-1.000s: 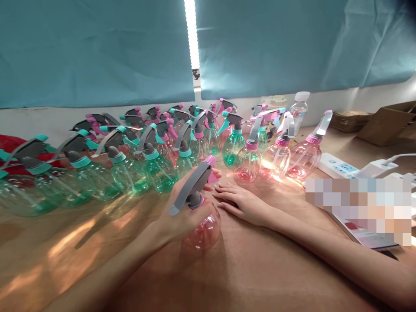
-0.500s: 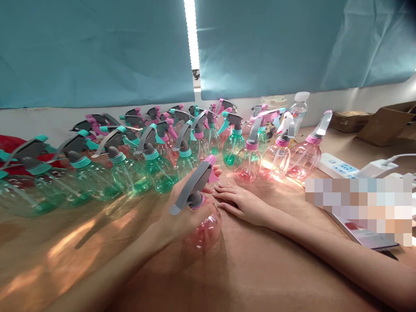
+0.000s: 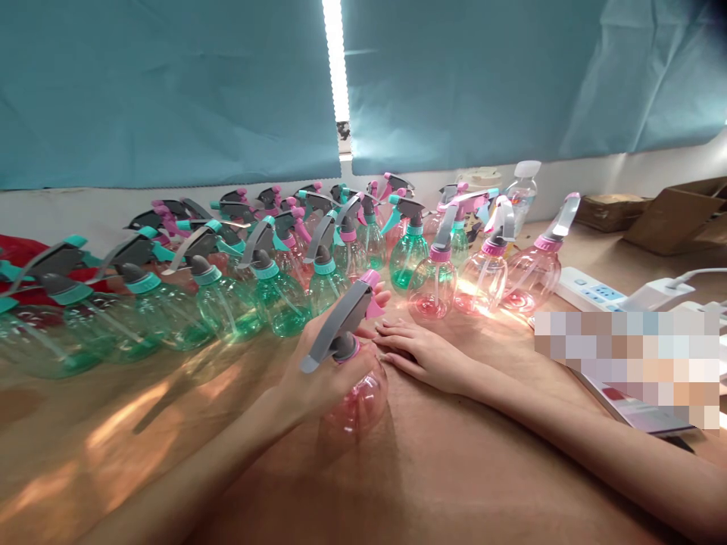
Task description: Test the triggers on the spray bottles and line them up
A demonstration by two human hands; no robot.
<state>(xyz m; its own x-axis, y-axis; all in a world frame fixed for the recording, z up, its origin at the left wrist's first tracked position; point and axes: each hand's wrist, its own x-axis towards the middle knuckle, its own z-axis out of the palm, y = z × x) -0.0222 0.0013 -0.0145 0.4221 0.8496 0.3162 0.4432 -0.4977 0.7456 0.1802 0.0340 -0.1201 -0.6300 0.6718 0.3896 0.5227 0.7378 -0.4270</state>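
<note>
My left hand (image 3: 312,367) is wrapped round the neck of a clear pink spray bottle (image 3: 366,397), which stands on the brown tabletop (image 3: 454,469). The bottle's head has a grey top and a pink nozzle and trigger, tilted up and away from me. Some left fingers are hidden behind the head. Just right of that bottle, my right hand (image 3: 425,354) rests palm down on the table, its fingers stretched toward the bottle and holding nothing. Whether its fingertips touch the bottle or the left hand I cannot tell.
Green spray bottles (image 3: 281,303) line up at the left, with several more behind. Pink spray bottles (image 3: 432,291) stand at the back right, near a capped clear bottle (image 3: 521,189). Further right are a power strip (image 3: 591,288), a cardboard box (image 3: 675,223) and a partly blurred flat item (image 3: 641,405).
</note>
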